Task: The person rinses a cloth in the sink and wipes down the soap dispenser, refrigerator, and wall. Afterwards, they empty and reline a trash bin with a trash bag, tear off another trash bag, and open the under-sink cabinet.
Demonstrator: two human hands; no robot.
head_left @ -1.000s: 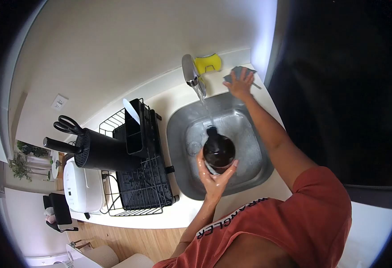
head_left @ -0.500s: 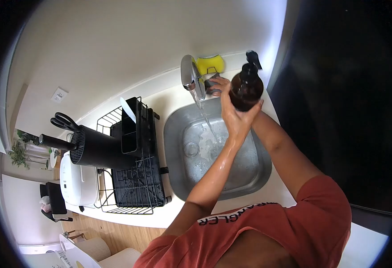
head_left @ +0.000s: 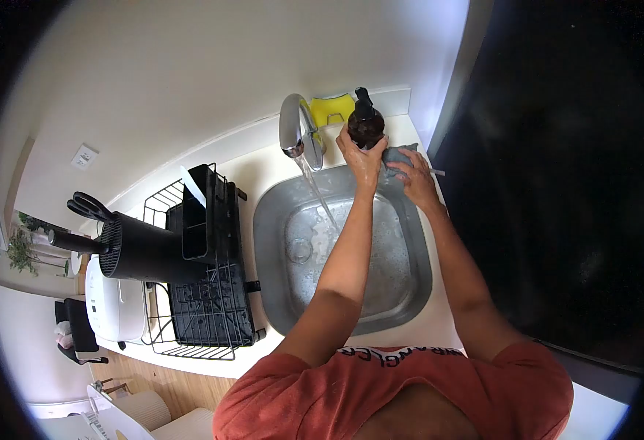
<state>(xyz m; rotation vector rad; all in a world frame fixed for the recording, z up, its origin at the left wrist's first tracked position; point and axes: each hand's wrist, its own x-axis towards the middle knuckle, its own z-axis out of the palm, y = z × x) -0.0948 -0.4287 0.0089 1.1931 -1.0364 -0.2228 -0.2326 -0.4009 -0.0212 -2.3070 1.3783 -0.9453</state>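
Note:
My left hand is wrapped around the lower part of a dark brown pump bottle with a black pump top. The bottle is upright behind the sink, beside the faucet; my hand hides its base, so I cannot tell whether it touches the counter. To the right, my right hand lies with fingers spread on a grey cloth at the sink's back right corner. Water runs from the chrome faucet into the grey sink, which has some suds on its bottom.
A yellow sponge sits in a wire holder behind the faucet. Left of the sink stands a black dish rack with a black knife block. Beyond it is a white appliance. A dark panel borders the right side.
The pump bottle has moved left and away from me, lower toward the back counter. My right hand, mostly hidden before, now shows on the grey cloth. The view has shifted slightly.

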